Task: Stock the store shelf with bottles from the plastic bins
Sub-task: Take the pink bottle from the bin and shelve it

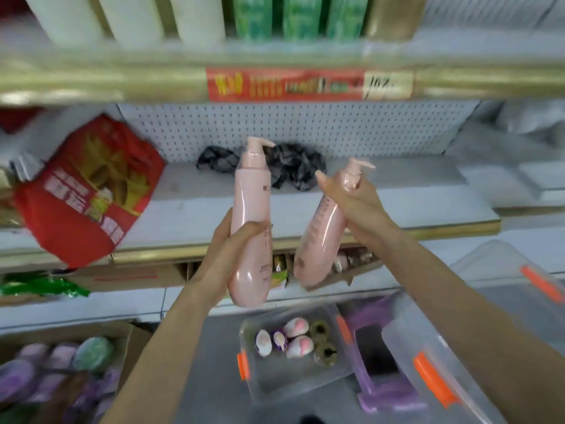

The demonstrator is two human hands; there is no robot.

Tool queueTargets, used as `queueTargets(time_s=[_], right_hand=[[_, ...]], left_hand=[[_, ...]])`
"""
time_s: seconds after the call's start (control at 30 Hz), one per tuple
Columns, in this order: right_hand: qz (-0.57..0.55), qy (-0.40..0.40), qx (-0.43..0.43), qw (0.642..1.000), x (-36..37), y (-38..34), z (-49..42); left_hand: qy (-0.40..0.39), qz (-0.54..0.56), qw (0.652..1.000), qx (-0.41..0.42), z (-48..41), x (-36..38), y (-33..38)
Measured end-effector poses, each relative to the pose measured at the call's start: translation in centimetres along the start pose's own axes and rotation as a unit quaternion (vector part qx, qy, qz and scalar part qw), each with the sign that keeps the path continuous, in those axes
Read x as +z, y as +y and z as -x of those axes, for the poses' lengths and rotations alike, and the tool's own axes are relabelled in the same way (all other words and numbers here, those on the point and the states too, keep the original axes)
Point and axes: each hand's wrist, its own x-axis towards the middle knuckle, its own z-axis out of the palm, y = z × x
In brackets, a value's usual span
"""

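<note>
In front of the shelf (397, 206), two glossy pink pump bottles are held in the air. The left bottle (251, 209) is gripped low on its body by the left hand (232, 249), long axis almost upright, nozzle turned right. The right bottle (318, 240) is grasped at the neck by the right hand (351, 200), tilted, pump up-right, base down-left. More bottles are seen in a clear bin (275, 384) below.

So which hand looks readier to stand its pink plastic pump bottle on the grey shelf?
Probably the left hand: it grips its pink plastic pump bottle round the body, nearly upright before the grey shelf. The right hand holds the second bottle by the neck, tilted.
</note>
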Motion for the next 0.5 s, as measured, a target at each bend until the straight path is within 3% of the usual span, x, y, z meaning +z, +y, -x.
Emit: queueTargets(time_s=[0.27, 0.5], right_hand=[[-0.107, -0.039, -0.012, 0.993, -1.0, -10.6, 3.2], [0.018, 0.022, -0.193, 0.981, -2.1, -15.8, 7.7]], left_hand=[[-0.018, -0.024, 0.996, 0.089, 3.2, 0.7, 10.4], [-0.042, -0.085, 0.980, 0.177, 6.1, 1.0, 16.1]])
